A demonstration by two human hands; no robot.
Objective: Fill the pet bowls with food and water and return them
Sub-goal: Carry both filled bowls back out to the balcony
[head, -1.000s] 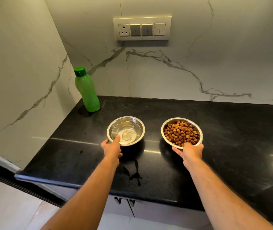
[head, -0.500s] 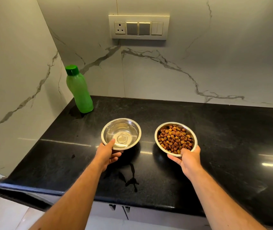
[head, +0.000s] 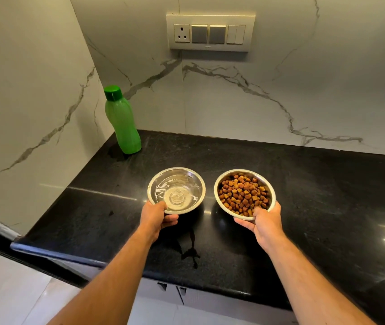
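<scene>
Two steel pet bowls are held just above the black counter (head: pixel 315 195). The water bowl (head: pixel 176 190) on the left holds rippling clear water; my left hand (head: pixel 156 218) grips its near rim, thumb on top and fingers underneath. The food bowl (head: pixel 244 193) on the right is full of brown kibble and tilts slightly; my right hand (head: pixel 263 221) grips its near rim the same way. The bowls sit side by side, a small gap apart.
A green capped bottle (head: pixel 121 121) stands in the back left corner against the marble wall. A small water spill (head: pixel 190 252) lies near the counter's front edge. A switch panel (head: pixel 211 32) is on the back wall. Floor shows below left.
Both hands closed on the bowl rims and raised the bowls a little off the counter; the water now ripples and the food bowl tilts. The camera shifted.
</scene>
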